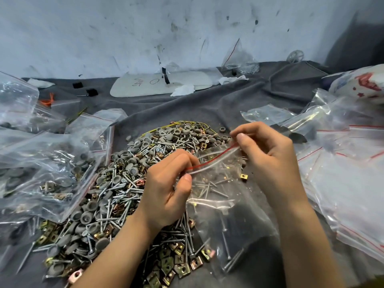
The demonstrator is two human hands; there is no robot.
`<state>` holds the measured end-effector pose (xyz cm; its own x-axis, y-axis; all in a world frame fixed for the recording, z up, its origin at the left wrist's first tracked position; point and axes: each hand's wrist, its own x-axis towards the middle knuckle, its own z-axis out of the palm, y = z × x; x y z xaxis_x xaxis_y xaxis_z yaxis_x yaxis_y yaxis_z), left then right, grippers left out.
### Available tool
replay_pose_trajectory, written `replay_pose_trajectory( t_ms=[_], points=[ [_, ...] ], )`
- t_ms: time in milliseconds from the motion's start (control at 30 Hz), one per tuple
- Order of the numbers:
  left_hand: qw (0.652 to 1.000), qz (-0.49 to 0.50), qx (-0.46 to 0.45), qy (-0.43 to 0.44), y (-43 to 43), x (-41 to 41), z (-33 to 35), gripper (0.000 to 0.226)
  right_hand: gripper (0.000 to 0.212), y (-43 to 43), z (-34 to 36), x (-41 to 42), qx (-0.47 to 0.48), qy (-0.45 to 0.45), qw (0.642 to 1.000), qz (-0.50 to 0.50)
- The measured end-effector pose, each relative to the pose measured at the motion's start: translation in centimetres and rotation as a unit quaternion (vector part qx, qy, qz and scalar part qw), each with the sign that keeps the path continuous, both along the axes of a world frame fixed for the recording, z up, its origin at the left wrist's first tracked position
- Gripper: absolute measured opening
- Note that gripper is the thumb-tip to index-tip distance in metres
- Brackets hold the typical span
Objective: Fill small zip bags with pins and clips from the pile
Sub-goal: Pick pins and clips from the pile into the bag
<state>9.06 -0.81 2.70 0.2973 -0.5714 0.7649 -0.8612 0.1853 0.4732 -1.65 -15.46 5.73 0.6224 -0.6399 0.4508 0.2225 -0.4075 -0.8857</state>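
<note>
A big pile of silver screws, grey caps and brass clips lies on the grey cloth in front of me. Over its right side I hold a small clear zip bag with a red line along its mouth. My left hand pinches the left end of the zip strip. My right hand pinches the right end, higher up. Several screws and clips lie inside the bag, which hangs down towards me.
Filled zip bags lie at the left. A stack of empty zip bags lies at the right. A white board, tissues and another bag sit at the back by the wall. Grey cloth covers the surface.
</note>
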Motion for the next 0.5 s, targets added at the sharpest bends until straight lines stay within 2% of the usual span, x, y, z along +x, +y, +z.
replay_pose_trajectory(
  t_ms=[33, 100, 167, 200, 267, 367, 433, 500],
  points=[
    [1.0, 0.006, -0.006, 0.003, 0.0, 0.0, 0.0, 0.025, 0.025, -0.5, -0.5, 0.1, 0.017, 0.041, 0.999, -0.03],
    [1.0, 0.018, -0.017, 0.008, 0.1, -0.1, 0.0, 0.027, 0.027, -1.2, -1.3, 0.2, -0.022, 0.203, 0.978, -0.035],
    [0.999, 0.027, -0.025, 0.015, 0.2, -0.1, 0.1, 0.029, 0.018, -1.0, -1.8, 0.2, -0.091, 0.371, 0.923, 0.043],
    [0.999, 0.033, -0.026, 0.019, 0.2, -0.1, 0.1, 0.031, 0.018, -0.6, -1.9, 0.2, -0.106, 0.42, 0.897, 0.085],
    [0.998, 0.042, -0.026, 0.026, 0.2, -0.2, 0.1, 0.032, 0.023, 0.1, -2.1, 0.3, -0.129, 0.456, 0.872, 0.123],
    [0.998, 0.049, -0.024, 0.031, 0.2, -0.3, 0.2, 0.03, 0.026, 0.2, -2.4, 0.7, -0.162, 0.464, 0.865, 0.106],
    [0.998, 0.052, -0.016, 0.029, 0.3, -0.2, 0.3, 0.03, 0.021, -0.2, -2.6, 0.7, -0.168, 0.453, 0.873, 0.067],
    [0.999, 0.049, -0.003, 0.017, 0.2, -0.1, 0.2, 0.032, 0.015, -0.8, -2.4, 0.6, -0.153, 0.383, 0.911, 0.005]
  ],
)
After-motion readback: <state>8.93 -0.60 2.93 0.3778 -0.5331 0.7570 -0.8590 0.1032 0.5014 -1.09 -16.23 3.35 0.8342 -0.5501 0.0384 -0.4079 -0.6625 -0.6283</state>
